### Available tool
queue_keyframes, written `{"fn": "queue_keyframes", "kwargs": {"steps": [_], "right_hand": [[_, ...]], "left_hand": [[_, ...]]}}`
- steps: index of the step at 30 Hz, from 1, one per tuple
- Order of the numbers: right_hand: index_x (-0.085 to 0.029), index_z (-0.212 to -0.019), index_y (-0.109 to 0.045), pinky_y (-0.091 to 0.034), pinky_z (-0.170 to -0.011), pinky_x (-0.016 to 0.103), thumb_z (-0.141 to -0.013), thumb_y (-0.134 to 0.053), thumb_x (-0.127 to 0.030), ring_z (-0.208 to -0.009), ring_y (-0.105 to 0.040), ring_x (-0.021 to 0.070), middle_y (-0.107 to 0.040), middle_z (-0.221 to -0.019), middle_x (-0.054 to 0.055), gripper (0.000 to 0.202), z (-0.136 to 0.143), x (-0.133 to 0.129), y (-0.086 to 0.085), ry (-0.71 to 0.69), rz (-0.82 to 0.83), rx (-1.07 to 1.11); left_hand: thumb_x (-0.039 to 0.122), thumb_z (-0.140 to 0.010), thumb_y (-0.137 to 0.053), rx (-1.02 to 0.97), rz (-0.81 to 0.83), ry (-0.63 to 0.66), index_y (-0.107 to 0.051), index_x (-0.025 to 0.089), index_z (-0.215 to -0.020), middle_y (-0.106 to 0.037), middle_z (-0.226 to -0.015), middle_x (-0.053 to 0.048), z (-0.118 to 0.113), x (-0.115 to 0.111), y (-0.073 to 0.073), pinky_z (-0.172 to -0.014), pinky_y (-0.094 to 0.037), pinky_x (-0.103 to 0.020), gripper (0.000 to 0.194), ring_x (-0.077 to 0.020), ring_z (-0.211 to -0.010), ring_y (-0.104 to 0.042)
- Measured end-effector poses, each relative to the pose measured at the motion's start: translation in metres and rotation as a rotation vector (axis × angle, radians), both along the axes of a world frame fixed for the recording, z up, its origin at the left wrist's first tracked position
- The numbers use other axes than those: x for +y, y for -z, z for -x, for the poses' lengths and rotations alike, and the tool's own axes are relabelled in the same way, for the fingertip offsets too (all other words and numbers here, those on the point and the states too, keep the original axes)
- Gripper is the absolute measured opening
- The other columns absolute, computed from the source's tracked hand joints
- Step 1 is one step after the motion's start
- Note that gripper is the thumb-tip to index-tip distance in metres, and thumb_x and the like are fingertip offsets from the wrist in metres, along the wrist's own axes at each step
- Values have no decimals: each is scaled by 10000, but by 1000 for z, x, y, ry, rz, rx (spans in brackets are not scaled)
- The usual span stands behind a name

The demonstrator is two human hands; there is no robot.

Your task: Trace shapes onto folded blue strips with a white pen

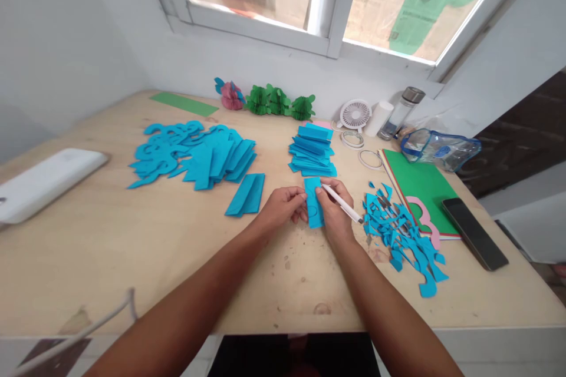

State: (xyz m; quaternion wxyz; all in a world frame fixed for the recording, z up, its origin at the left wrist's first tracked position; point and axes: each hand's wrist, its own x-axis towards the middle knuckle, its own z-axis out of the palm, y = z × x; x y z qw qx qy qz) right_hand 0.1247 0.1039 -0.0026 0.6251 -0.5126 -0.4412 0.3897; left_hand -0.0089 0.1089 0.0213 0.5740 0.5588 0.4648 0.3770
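A folded blue paper strip [314, 215] with a curved pen line on it is held upright near the middle of the table. My left hand [286, 203] pinches its left edge. On the right edge, my right hand [336, 209] grips the strip and also holds a white pen [342, 202], which slants down to the right. Just beyond my hands lies a stack of folded blue strips [312, 150]. Another folded blue piece [246, 195] rests left of my left hand. Farther left is a pile of blue strips and curved cut-outs [190, 153].
Blue scraps [398, 227] lie to the right, beside a green sheet [420, 188], a pink cut-out [424, 218] and a phone [475, 234]. A small fan [355, 114], bottle [401, 112] and paper figures [267, 99] stand along the wall. A white device [48, 182] is far left.
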Motion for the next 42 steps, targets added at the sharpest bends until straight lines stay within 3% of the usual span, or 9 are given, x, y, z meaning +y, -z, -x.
{"fn": "queue_keyframes", "kwargs": {"steps": [7,14,22,42], "right_hand": [[-200,-941,-632,-414,-557,244,-720,-690,-359,-604,-506,124,-586,-714,-34,278,1,-1,2,-11,-21,-16],[-211,-1009,-636,-409,-572,247,-774,-642,-344,-593,-494,121,-573,-727,-38,270,0,-6,0,-6,-45,-183],[-221,-988,-665,-419,-612,266,-828,-588,-351,-649,-524,144,-658,-881,10,221,-2,-9,-3,-33,-97,-293],[-199,-942,-663,-382,-545,255,-862,-546,-379,-575,-488,133,-601,-739,-5,230,-3,-4,4,-101,-53,-280]], "left_hand": [[307,-806,-535,-2,1,-7,-551,169,-639,-600,-517,3,0,-1,0,-459,-414,-187,216,-106,-476,-566],[320,-805,-535,3,7,-18,-555,170,-645,-604,-523,-1,0,-1,0,-450,-401,-182,221,-111,-484,-574],[281,-812,-528,2,26,-25,-554,167,-628,-603,-514,5,0,1,1,-463,-415,-193,218,-118,-488,-589],[305,-800,-552,-50,56,-22,-542,169,-652,-620,-519,2,1,1,2,-453,-418,-193,202,-124,-483,-600]]}}
